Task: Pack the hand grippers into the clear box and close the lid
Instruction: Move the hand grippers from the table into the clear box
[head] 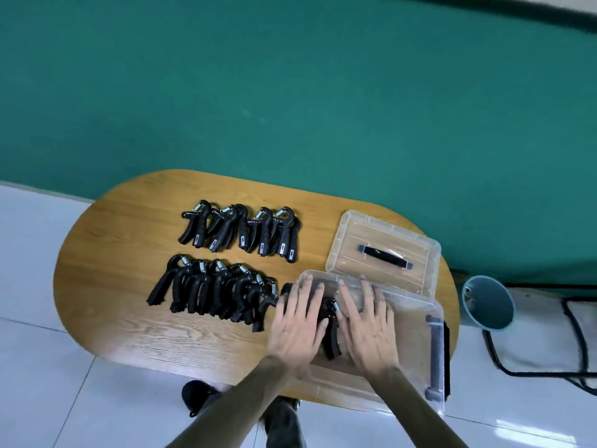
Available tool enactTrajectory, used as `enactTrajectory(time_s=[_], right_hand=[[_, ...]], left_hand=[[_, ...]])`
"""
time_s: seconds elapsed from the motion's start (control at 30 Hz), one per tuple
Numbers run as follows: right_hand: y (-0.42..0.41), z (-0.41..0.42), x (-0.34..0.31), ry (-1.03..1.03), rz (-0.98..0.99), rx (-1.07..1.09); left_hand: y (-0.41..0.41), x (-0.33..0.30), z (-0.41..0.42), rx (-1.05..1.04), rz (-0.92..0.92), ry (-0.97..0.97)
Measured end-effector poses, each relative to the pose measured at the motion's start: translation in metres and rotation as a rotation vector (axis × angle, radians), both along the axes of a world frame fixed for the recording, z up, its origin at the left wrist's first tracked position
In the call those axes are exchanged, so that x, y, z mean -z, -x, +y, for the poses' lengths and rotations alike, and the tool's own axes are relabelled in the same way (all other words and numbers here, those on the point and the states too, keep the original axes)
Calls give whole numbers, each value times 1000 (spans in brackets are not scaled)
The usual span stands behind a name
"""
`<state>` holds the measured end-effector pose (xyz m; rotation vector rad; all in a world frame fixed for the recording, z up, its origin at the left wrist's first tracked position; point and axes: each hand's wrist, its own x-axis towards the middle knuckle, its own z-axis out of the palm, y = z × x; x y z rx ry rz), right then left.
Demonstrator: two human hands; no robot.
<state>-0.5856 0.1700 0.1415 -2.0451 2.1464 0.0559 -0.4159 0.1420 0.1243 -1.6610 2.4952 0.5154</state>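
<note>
Straight ahead, a green wall [290, 92] fills the upper part of the view, and below it lies a pale tiled floor [38, 367]. An oval wooden table [129, 324] stands against that wall. At its right end, nearest the person, sits the clear box [410, 367], open at the top, with grey latches on its right side. Just behind it, touching or nearly touching its far rim, the lid [381, 250] lies flat on the table with its dark handle showing. To the right, off the table, a teal bin [487, 302] stands on the floor beside a black cable [517, 371].

On the table's middle, hand grippers lie in two rows: a far row [240, 229] and a near row [213, 294], all black with silver springs, overlapping one another. The near row's right end reaches the box's left wall.

Both hands are down inside the box, palms down, fingers spread. The left hand [298, 328] and the right hand [366, 324] lie side by side, flanking one hand gripper [330, 331] that rests on the box floor between them. I cannot tell whether either hand grips it.
</note>
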Motion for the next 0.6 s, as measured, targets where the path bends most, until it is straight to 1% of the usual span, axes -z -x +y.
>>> enactTrajectory(time_s=[0.3, 0.43, 0.6], right_hand=[[-114, -35, -23, -10, 3, -161], [-170, -48, -25, -35, -3, -223], [-229, -64, -26, -75, 4, -257]], left_hand=[[-118, -27, -17, -130, -54, -47], [-174, -30, -25, -181, -109, -57], [-238, -27, -28, -227, -120, -26]])
